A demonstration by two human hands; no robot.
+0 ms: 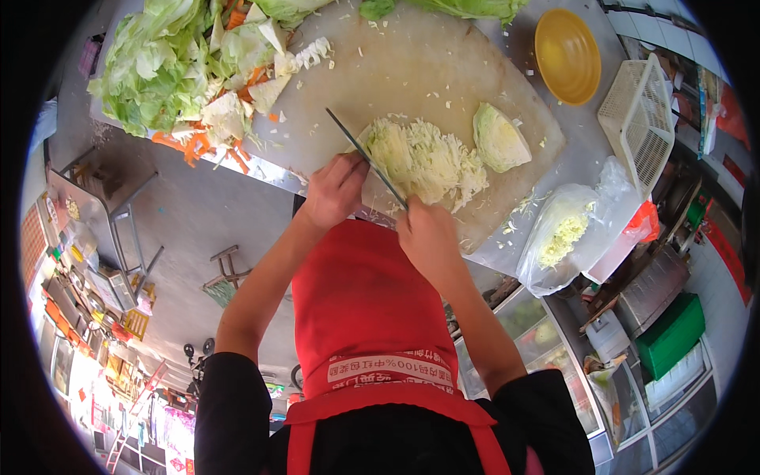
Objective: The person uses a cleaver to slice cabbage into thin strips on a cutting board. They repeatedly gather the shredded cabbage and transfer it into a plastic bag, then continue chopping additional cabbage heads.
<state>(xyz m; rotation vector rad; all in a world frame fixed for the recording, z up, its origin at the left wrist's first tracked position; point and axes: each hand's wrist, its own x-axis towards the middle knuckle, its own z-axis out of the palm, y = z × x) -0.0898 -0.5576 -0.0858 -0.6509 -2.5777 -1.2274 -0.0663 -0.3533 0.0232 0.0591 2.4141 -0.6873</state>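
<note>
My right hand (430, 234) grips a kitchen knife (380, 172), seen nearly edge-on with its dark spine slanting up and left. My left hand (337, 189) has its fingers bunched against the left side of the blade; whether they pinch anything is hidden. Just right of the knife, a heap of finely shredded cabbage (424, 154) lies on a worn white cutting board (404, 65). A cut cabbage wedge (500, 139) rests beyond the shreds, apart from both hands.
Lettuce leaves (157, 65) and carrot pieces (196, 142) pile up at the board's left. On the metal table stand a yellow bowl (567, 56), a white plastic basket (638, 119) and a clear bag of shredded cabbage (561, 237). A folding stool (227, 274) is on the floor at left.
</note>
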